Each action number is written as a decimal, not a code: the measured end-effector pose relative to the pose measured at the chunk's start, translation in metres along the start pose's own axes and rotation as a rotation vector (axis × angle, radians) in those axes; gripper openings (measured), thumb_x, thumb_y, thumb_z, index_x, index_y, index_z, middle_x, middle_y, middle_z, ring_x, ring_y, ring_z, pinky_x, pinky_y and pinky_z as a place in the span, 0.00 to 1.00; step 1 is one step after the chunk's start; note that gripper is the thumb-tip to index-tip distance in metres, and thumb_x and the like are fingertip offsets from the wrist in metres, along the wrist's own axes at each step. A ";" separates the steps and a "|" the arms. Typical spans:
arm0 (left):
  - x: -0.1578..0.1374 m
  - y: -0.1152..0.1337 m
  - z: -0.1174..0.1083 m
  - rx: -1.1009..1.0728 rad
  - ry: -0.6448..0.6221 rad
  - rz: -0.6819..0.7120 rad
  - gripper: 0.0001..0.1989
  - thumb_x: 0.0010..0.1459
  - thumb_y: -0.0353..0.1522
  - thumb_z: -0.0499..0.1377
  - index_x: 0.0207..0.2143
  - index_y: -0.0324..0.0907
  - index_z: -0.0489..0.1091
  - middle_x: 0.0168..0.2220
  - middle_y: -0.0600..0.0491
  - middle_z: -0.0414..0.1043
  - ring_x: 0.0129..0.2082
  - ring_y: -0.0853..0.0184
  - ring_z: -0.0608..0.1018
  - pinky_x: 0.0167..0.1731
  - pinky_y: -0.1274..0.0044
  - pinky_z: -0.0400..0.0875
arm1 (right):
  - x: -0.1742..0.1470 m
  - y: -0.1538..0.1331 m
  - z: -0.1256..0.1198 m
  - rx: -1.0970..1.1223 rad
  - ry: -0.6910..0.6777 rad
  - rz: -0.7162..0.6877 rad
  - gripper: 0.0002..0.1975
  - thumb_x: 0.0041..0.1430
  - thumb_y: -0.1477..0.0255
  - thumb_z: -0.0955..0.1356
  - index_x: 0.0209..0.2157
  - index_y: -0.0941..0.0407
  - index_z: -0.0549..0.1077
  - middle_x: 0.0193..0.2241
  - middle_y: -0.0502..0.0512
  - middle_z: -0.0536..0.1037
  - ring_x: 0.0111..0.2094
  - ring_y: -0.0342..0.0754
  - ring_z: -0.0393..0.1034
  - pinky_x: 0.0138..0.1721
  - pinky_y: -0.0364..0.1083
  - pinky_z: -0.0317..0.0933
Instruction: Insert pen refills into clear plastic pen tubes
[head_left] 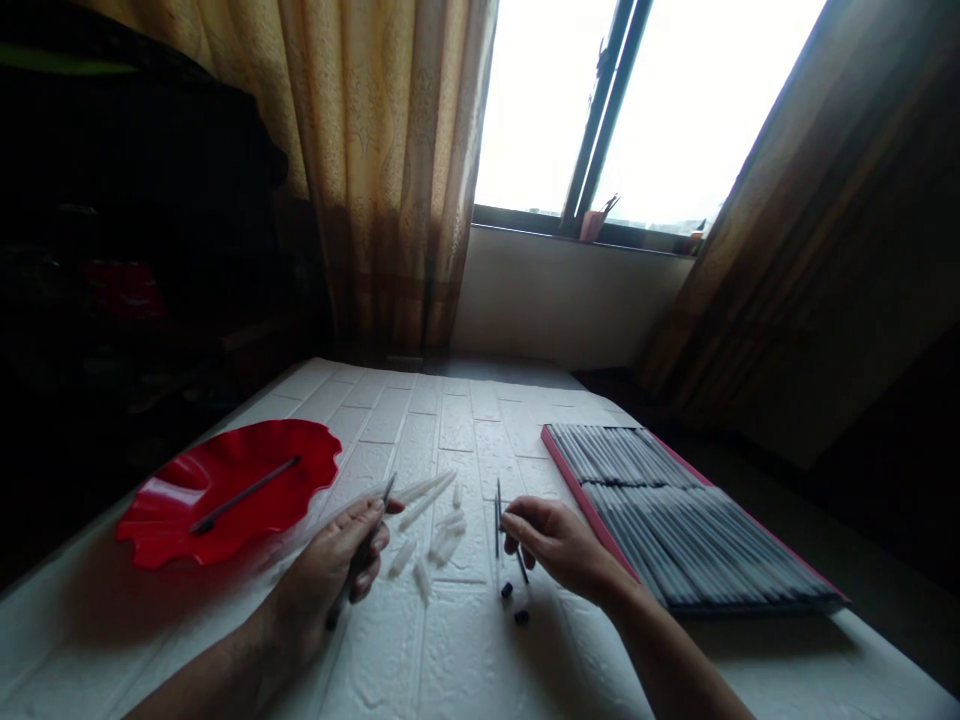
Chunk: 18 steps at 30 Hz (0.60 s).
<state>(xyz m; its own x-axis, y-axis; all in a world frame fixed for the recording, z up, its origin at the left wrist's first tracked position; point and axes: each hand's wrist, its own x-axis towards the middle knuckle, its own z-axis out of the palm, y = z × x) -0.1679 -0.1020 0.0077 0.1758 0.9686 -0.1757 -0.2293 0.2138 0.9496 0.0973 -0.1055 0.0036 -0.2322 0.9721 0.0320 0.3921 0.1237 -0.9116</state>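
My left hand (pixel 337 560) is closed around a slim dark pen (pixel 388 487), its pointed tip rising above the thumb and its dark lower end showing below the palm. Between the fingertips of my right hand (pixel 551 540) is a thin dark pen refill (pixel 499 495), held nearly upright. Another thin dark stick (pixel 523 568) shows below these fingers; whether it is held, I cannot tell. Two small black plugs (pixel 507 590) sit on the table just below my right hand. Several clear plastic caps and tubes (pixel 448 540) lie scattered between both hands.
A red wavy-rimmed plate (pixel 315 470) stands at left with one dark pen (pixel 244 495) in it. To the right, a red-edged box (pixel 577 490) holds rows of grey pens (pixel 690 530). White brick-patterned cloth (pixel 390 660) covers the table. Curtains and a window are behind.
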 end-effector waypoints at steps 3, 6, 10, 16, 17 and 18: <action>0.003 0.007 -0.006 0.007 0.050 0.059 0.18 0.48 0.45 0.65 0.34 0.41 0.70 0.18 0.65 0.60 0.10 0.79 0.60 0.10 0.86 0.50 | -0.001 0.001 0.004 -0.332 0.062 -0.093 0.12 0.61 0.67 0.65 0.27 0.58 0.73 0.23 0.53 0.76 0.24 0.45 0.69 0.27 0.43 0.59; 0.007 0.011 -0.011 0.018 0.083 0.103 0.18 0.49 0.46 0.64 0.34 0.42 0.69 0.18 0.65 0.59 0.11 0.79 0.60 0.11 0.85 0.50 | 0.002 0.003 0.009 -0.483 0.117 -0.152 0.09 0.60 0.71 0.65 0.36 0.57 0.77 0.30 0.55 0.79 0.31 0.48 0.72 0.33 0.44 0.61; 0.009 0.007 -0.010 0.067 0.063 0.101 0.18 0.47 0.45 0.66 0.33 0.41 0.70 0.18 0.65 0.61 0.10 0.79 0.59 0.11 0.85 0.49 | 0.007 -0.002 0.022 -0.626 0.088 -0.251 0.13 0.61 0.76 0.64 0.43 0.53 0.78 0.41 0.57 0.78 0.35 0.47 0.74 0.37 0.43 0.63; 0.010 -0.006 -0.006 0.142 -0.005 0.070 0.22 0.43 0.48 0.66 0.32 0.40 0.72 0.17 0.64 0.62 0.10 0.79 0.59 0.10 0.86 0.48 | 0.013 -0.018 0.036 -0.842 -0.039 -0.297 0.15 0.63 0.75 0.62 0.44 0.51 0.78 0.43 0.56 0.78 0.39 0.48 0.74 0.39 0.43 0.63; 0.011 -0.007 -0.006 0.151 -0.013 0.071 0.22 0.43 0.49 0.66 0.32 0.40 0.72 0.17 0.64 0.61 0.10 0.79 0.59 0.10 0.85 0.47 | 0.014 -0.019 0.037 -0.866 -0.053 -0.277 0.15 0.63 0.75 0.62 0.44 0.51 0.78 0.43 0.55 0.78 0.39 0.48 0.74 0.39 0.43 0.63; 0.013 -0.009 -0.006 0.160 -0.022 0.073 0.22 0.43 0.49 0.66 0.32 0.41 0.72 0.17 0.65 0.61 0.10 0.79 0.59 0.10 0.85 0.47 | 0.015 -0.019 0.037 -0.889 -0.063 -0.255 0.15 0.63 0.75 0.62 0.44 0.51 0.77 0.43 0.55 0.78 0.39 0.48 0.74 0.39 0.43 0.63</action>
<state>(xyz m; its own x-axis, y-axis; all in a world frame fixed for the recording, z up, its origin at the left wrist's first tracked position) -0.1696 -0.0910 -0.0045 0.1854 0.9775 -0.1010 -0.0876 0.1188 0.9890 0.0530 -0.1002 0.0060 -0.4430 0.8853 0.1417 0.8551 0.4647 -0.2298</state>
